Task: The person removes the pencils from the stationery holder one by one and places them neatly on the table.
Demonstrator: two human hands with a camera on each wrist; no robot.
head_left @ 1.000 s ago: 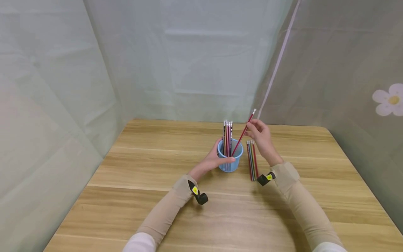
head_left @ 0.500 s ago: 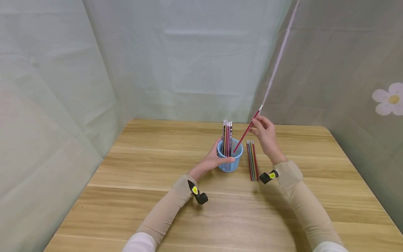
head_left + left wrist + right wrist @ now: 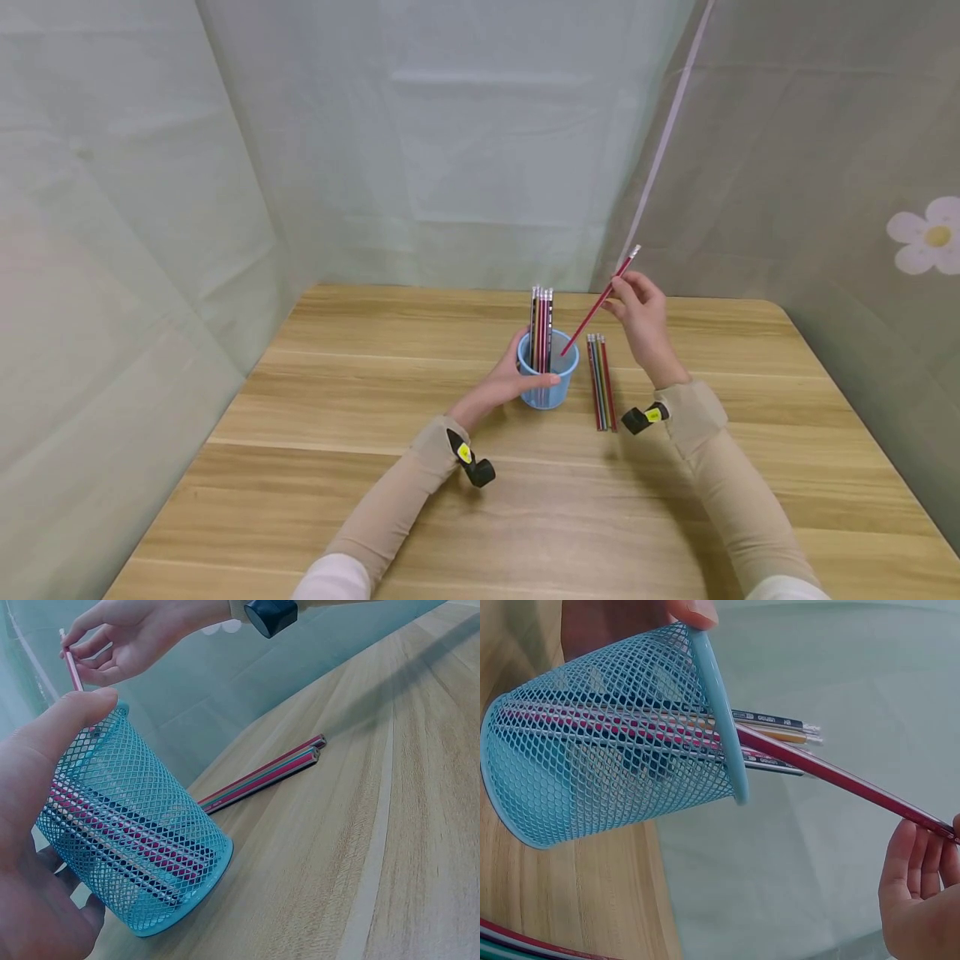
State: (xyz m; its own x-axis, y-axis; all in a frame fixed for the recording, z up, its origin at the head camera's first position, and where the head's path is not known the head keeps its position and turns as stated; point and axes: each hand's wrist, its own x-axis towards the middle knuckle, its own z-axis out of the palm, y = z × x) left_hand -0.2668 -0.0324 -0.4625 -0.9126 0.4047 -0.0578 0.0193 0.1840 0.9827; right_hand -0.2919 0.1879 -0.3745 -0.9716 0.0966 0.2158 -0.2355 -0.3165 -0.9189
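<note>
A blue mesh pencil cup point(image 3: 555, 393) stands on the table, gripped round its near and left side by my left hand point(image 3: 510, 380). Its thumb lies along the rim. Several pencils point(image 3: 542, 321) lean upright inside, eraser ends up; their lower parts show through the mesh point(image 3: 142, 825). Between thumb and fingers, my right hand point(image 3: 641, 315) pinches a red pencil point(image 3: 598, 302) near its eraser end. That pencil slants down leftward, its lower end at the cup's mouth, as the right wrist view point(image 3: 847, 784) also shows.
Several more pencils point(image 3: 602, 383) lie side by side on the wooden table point(image 3: 337, 500), just right of the cup. Pale cloth walls point(image 3: 487, 167) rise behind and on both sides of the table.
My right hand has moved up and to the right with the red pencil, drawing its lower end from deeper in the cup up toward the rim. The left hand and cup stay put.
</note>
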